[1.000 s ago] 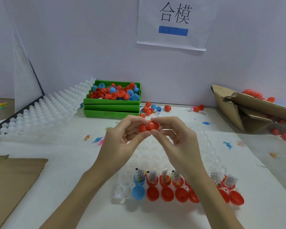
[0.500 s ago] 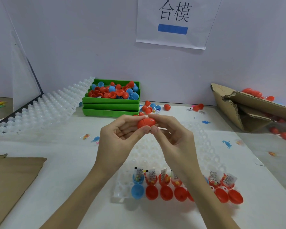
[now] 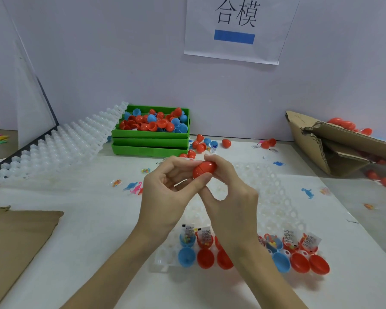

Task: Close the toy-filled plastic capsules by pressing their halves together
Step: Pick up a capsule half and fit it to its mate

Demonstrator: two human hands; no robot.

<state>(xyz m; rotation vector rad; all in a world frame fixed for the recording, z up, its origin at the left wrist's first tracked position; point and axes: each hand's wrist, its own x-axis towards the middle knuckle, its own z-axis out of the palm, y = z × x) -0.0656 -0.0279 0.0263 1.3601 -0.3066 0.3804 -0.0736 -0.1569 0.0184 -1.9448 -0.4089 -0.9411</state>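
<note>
A red capsule [image 3: 204, 170], its halves joined at a visible seam, is held above the white desk [image 3: 87, 230], pinched between the left hand [image 3: 168, 197] and right hand [image 3: 230, 201]. Below lie open capsules [image 3: 299, 262] with barcode slips in a clear tray [image 3: 274, 197]. A wall sign [image 3: 236, 27] reads "合模".

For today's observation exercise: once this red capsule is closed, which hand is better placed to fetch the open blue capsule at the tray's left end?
Probably the left hand: the blue capsule sits directly below its wrist, on its side.
</note>
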